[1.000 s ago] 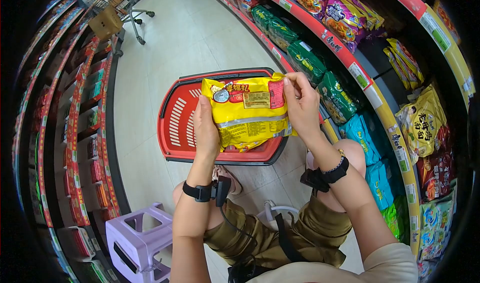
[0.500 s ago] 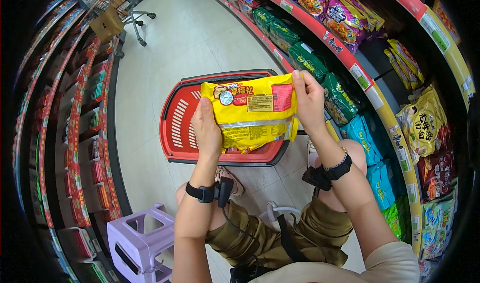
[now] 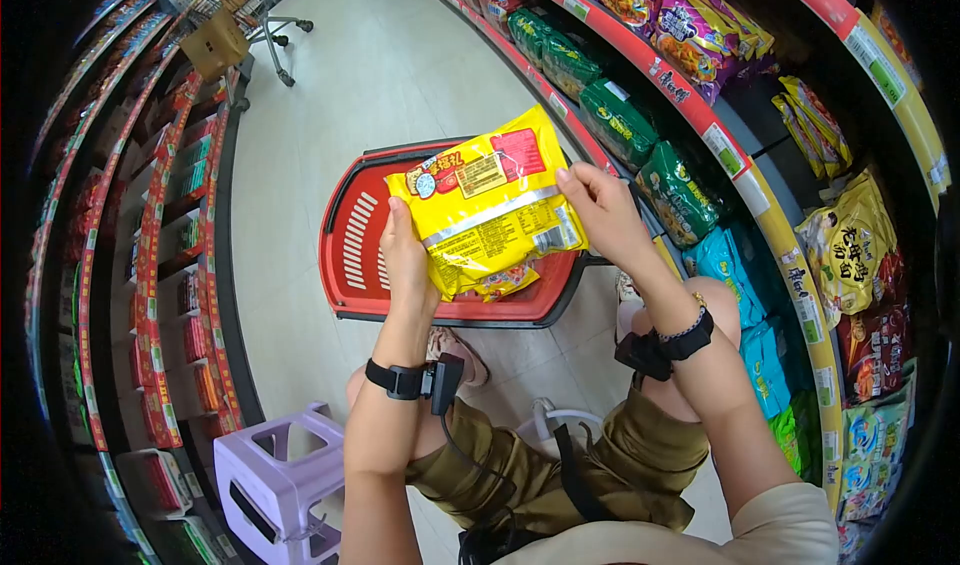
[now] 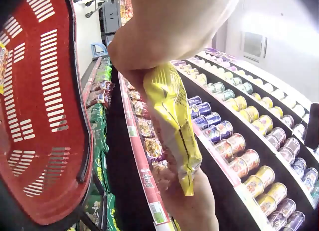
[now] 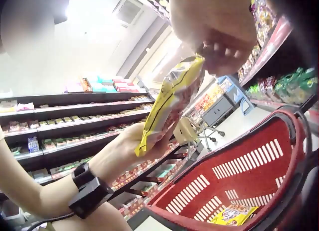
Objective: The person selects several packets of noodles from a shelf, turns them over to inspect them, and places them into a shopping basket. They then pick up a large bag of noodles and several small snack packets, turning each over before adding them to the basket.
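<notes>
Between both hands is a glossy yellow food packet [image 3: 490, 195], its printed back facing up, with a silver strip, a red panel and a barcode. It slants in the head view, right end higher. My left hand [image 3: 405, 260] holds the left edge, thumb on the near face and fingers hidden behind. At the right edge, my right hand [image 3: 607, 215] grips with the thumb on top. The left wrist view shows the packet [image 4: 174, 121] edge-on, as does the right wrist view. Below the packet stands a red shopping basket [image 3: 350, 285] with another yellow packet [image 5: 234, 214] inside.
Shelves of bagged goods, including green packs [image 3: 618, 120], line the right side. Low shelves with red edging [image 3: 200, 285] run along the left. A lilac stool [image 3: 285, 465] stands at lower left, and a cart [image 3: 265, 30] is farther up the aisle.
The packet has gone from nearly level to slanted, its right end swinging up. My right hand now grips lower along the right edge; my left hand stays at the left edge.
</notes>
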`<state>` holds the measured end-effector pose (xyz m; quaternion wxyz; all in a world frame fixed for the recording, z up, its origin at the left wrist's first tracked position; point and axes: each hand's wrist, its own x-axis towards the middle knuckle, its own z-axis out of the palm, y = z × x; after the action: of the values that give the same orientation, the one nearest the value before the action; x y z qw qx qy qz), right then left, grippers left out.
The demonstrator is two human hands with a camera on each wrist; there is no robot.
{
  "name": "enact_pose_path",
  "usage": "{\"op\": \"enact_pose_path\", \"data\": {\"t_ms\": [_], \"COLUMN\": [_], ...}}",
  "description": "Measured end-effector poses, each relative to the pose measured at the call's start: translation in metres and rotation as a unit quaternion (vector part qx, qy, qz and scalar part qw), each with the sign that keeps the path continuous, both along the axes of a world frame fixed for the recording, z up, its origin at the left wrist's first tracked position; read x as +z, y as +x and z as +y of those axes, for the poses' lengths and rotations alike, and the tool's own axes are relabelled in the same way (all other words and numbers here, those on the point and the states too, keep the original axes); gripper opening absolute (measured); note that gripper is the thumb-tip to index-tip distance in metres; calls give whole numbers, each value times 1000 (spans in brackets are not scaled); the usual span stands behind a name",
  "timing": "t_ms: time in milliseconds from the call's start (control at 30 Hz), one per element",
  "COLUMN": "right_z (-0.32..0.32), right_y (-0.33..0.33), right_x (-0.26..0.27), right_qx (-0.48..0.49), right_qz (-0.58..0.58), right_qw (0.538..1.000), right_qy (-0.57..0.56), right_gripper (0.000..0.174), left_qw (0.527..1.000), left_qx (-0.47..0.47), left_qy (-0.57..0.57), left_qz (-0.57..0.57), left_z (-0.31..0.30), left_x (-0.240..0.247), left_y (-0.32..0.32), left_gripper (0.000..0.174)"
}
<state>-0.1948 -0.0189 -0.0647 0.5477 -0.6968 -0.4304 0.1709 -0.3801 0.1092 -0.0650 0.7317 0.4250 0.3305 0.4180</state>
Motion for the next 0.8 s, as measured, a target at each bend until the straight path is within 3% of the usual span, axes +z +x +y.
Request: {"op": "enact_pose_path", "data": {"t_ms": [67, 100, 133, 167, 200, 333, 400, 500, 533, 600, 633, 667, 700, 733, 767, 800], "right_z": [1, -2, -8, -11, -13, -17, -19, -16, -15, -14, -13, -13, -9, -11, -15, -14], "right_y": [5, 0, -10, -15, -9, 1, 3, 6, 5, 3, 3, 2, -6, -13, -21, -29], "right_x": [-8, 5, 28, 41, 38, 35, 38, 39, 39, 37, 33, 28, 20, 26, 31, 27], "right_qx": [62, 63, 96, 127, 186, 169, 167, 168, 153, 139, 134, 126, 104, 110, 113, 111], "right_qz": [119, 119, 291, 452, 451, 465, 489, 522, 501, 480, 357, 225, 107, -19, -145, -145], "right_qw": [989, 989, 947, 873, 860, 853, 836, 810, 828, 845, 914, 963, 984, 992, 983, 983], "right_qy": [59, 60, 99, 134, 150, 166, 185, 206, 199, 190, 139, 85, 101, 62, 20, 19], "right_gripper": [32, 32, 30, 31, 36, 35, 35, 35, 32, 30, 28, 26, 21, 18, 16, 16], "left_qw": [999, 999, 998, 996, 994, 992, 989, 989, 989, 966, 966, 971, 976, 978, 977, 961], "left_qx": [-30, -29, -50, -71, -80, -93, -122, -149, -147, -129, -127, -129, -132, -204, -206, -262], "left_qy": [-42, -41, -41, -40, -15, -8, 65, 7, 8, 32, 33, 43, 54, -21, -21, -59], "left_qz": [-17, -17, 15, 47, 70, 83, 44, 10, 9, 223, 224, 194, 165, 41, 43, -60], "left_z": [-2, -3, -5, -7, -11, -19, -16, -17, -17, -17, -20, -24, -30, -39, -47, -54], "left_x": [-5, -9, -12, -17, -19, -21, -20, -18, -23, -34, -36, -37, -35, -18, -5, 4], "left_y": [2, 4, 6, 9, 14, 23, 24, 27, 28, 27, 28, 29, 30, 31, 27, 24], "left_gripper": [45, 45, 44, 44, 44, 45, 46, 48, 48, 54, 54, 58, 62, 63, 63, 62]}}
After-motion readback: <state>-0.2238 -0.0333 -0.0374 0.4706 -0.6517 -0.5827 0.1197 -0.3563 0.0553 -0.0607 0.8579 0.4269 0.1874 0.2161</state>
